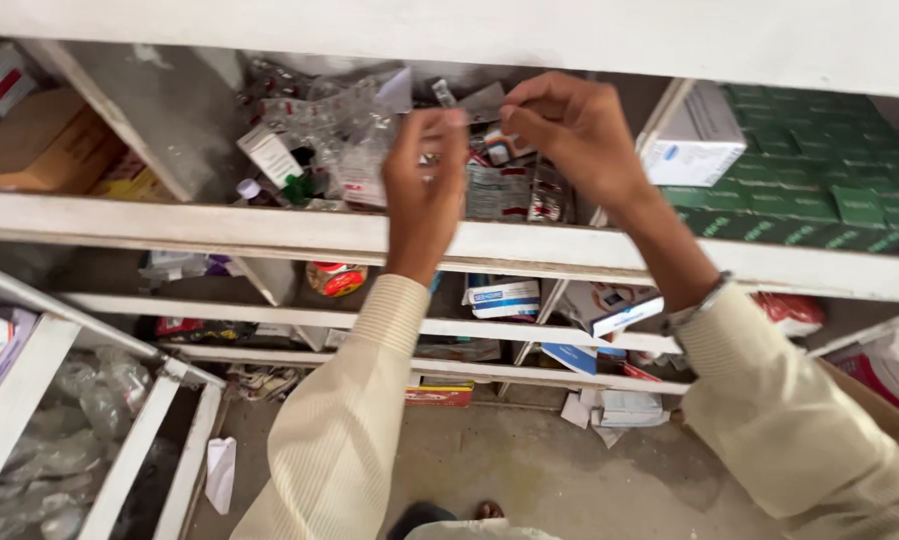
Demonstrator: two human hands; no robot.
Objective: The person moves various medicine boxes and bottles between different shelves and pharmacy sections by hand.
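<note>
Blister strips [500, 190] crowd the shelf compartment [370, 235] under both hands.

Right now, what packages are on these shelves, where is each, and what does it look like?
White carton: top shelf, right of the right hand, boxy.
Green boxes: top shelf, far right, stacked rows.
Foil blister strips: top shelf, by the left hand, silvery, jumbled.
White-and-blue box: shelf below, flat.
Brown carton: top left, plain.
Red-and-yellow jar: shelf below, round.
</note>
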